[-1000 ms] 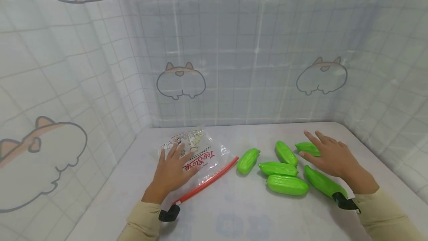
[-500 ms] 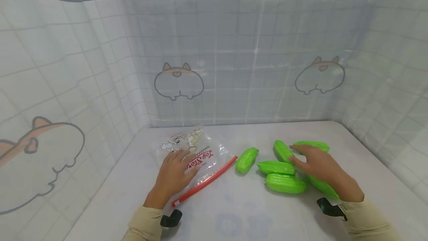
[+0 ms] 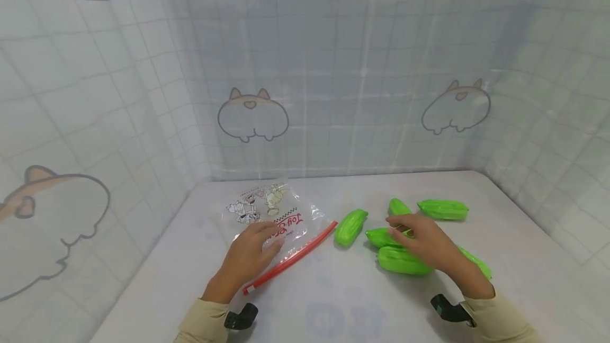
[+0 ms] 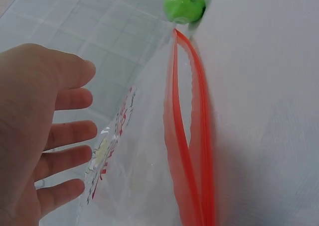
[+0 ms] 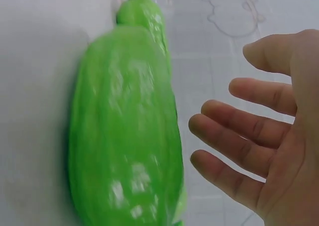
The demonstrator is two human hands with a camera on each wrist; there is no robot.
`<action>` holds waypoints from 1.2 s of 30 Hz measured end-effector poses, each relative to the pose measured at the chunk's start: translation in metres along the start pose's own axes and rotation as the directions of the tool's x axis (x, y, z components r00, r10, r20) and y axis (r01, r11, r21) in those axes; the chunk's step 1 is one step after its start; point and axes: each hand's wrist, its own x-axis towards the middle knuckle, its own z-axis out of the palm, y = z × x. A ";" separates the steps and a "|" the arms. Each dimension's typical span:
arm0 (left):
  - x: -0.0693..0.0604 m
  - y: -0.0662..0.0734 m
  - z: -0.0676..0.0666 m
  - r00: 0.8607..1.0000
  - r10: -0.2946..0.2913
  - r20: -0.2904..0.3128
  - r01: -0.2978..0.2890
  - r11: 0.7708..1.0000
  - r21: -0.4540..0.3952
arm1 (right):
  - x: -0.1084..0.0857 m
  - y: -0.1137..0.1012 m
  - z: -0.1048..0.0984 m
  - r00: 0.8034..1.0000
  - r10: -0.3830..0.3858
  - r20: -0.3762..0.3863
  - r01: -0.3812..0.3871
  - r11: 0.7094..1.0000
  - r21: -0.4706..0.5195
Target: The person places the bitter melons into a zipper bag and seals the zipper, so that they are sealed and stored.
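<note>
A clear zip bag (image 3: 259, 206) with a red zip strip (image 3: 297, 259) and "Toy Story" print lies on the table's left half. Over its left part hovers my left hand (image 3: 244, 257), fingers loosely extended and holding nothing; in the left wrist view the bag's red-edged mouth (image 4: 200, 116) gapes slightly. To the right lie several shiny green cucumber-like vegetables. My right hand (image 3: 426, 241) is above their cluster, partly hiding it, its fingers bent a little and apart from the large cucumber (image 5: 124, 131) in the right wrist view. The front cucumber (image 3: 399, 261) lies below that hand.
One cucumber (image 3: 350, 227) lies alone beside the bag's right corner. Another cucumber (image 3: 443, 209) is at the back right, and one (image 3: 478, 263) shows partly behind the right wrist. A patterned curtain (image 3: 329, 94) surrounds the white table (image 3: 295, 311) at the back and sides.
My right hand has moved left and toward me, from the back-right cucumber to above the cluster. My left hand has shifted slightly toward me over the bag, its fingers less spread.
</note>
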 end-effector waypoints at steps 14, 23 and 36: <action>-0.007 0.005 -0.002 0.996 0.022 0.084 -0.025 0.999 0.041 | 0.006 -0.019 0.030 0.997 -0.070 -0.018 0.072 0.994 0.084; -0.009 0.005 0.001 0.990 0.099 0.101 -0.107 0.991 0.077 | 0.013 -0.034 0.047 0.993 -0.114 0.026 0.112 0.990 0.087; -0.011 0.005 0.005 0.975 0.104 0.196 -0.114 0.993 0.036 | 0.023 -0.046 0.068 0.980 -0.135 0.145 0.115 0.984 0.139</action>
